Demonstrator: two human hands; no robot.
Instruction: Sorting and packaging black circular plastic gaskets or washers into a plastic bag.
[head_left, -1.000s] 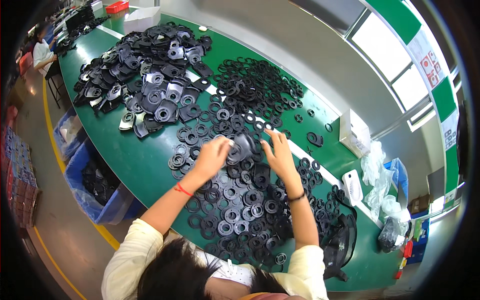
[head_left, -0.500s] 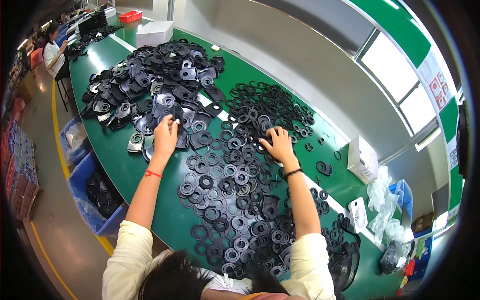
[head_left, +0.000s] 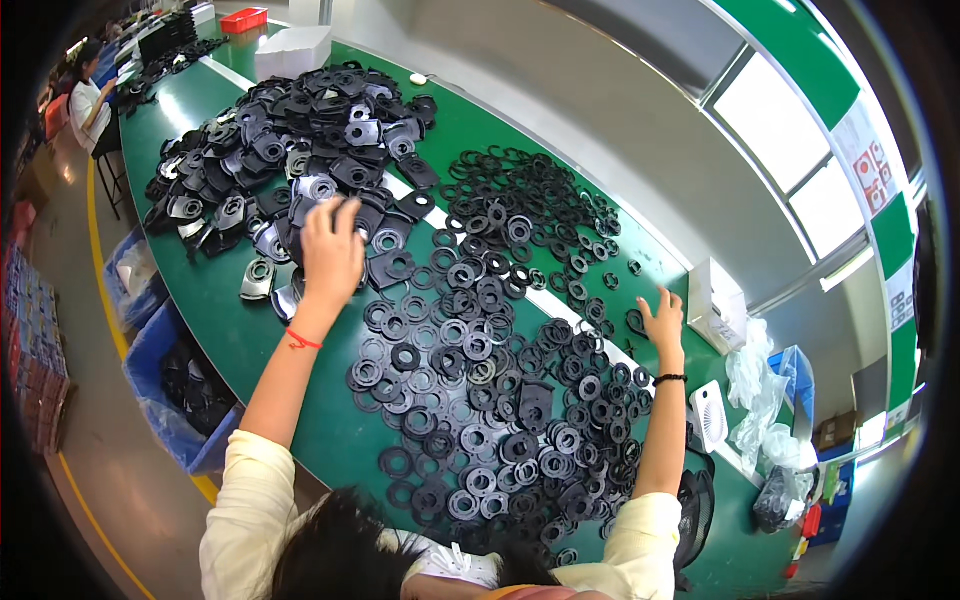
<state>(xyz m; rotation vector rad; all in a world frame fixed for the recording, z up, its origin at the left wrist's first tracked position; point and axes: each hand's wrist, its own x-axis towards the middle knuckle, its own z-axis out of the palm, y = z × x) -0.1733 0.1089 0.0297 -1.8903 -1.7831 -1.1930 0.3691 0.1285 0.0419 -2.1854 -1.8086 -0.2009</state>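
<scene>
Smooth black plates [head_left: 358,173], each with a broad tab and a round raised ring about a hole, lie piled across the upper left of the frame; some catch a silvery sheen. Flat black rings [head_left: 477,347], some matte, some glossy, are scattered and overlapping through the centre and lower centre. Thinner rings [head_left: 520,190] lie heaped above them, looking dull and dark.

The left hand [head_left: 332,255] is over the near edge of the plate pile, left of centre, its fingers curved and a little parted; motion blur and the hand itself hide what lies beneath, so I cannot tell whether it grips a plate. The right hand [head_left: 663,325], right of centre, has thumb and fingers spread apart with nothing visible between them, beside a small dark part [head_left: 635,322] that it partly covers. A mesh bag [head_left: 697,515] at lower right is half hidden by the right sleeve, and the contents of the blue bin [head_left: 205,440] at lower left are too dark to make out.

The table [head_left: 335,420] is smooth green with a pale lengthwise strip. A white box [head_left: 718,300], a white slotted dish [head_left: 709,415] and crinkled clear plastic [head_left: 755,370] stand at right. Beyond rise a grey wall [head_left: 620,130] and a bright window [head_left: 770,110]; a seated co-worker [head_left: 90,110] shows at upper left.
</scene>
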